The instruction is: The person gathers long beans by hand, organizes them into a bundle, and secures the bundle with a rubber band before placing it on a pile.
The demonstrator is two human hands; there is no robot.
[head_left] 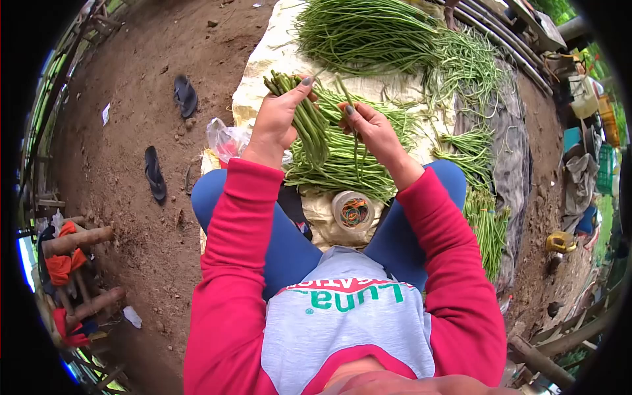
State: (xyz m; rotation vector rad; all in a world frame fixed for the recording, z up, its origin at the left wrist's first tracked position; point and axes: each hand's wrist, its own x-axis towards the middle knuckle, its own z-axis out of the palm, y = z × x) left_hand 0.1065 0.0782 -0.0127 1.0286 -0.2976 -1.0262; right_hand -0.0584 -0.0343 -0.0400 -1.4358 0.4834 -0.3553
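Note:
My left hand [280, 118] is closed around a bundle of long green beans [308, 125], their ends sticking up past the thumb and their lengths hanging below. To its right, my right hand [374, 128] pinches a single long bean [355, 145] between thumb and fingers, apart from the bundle. Under both hands a loose pile of long beans [339, 168] lies on a pale woven sheet [260, 82]. Between my knees stands a clear round tub [353, 210] with colourful rubber bands inside.
A large heap of long beans [362, 33] covers the sheet's far end. Tied-looking bundles [487, 224] lie on dark cloth [510, 164] at the right. A clear plastic bag [227, 138] sits by my left knee. Two black slippers [155, 174] rest on the dirt.

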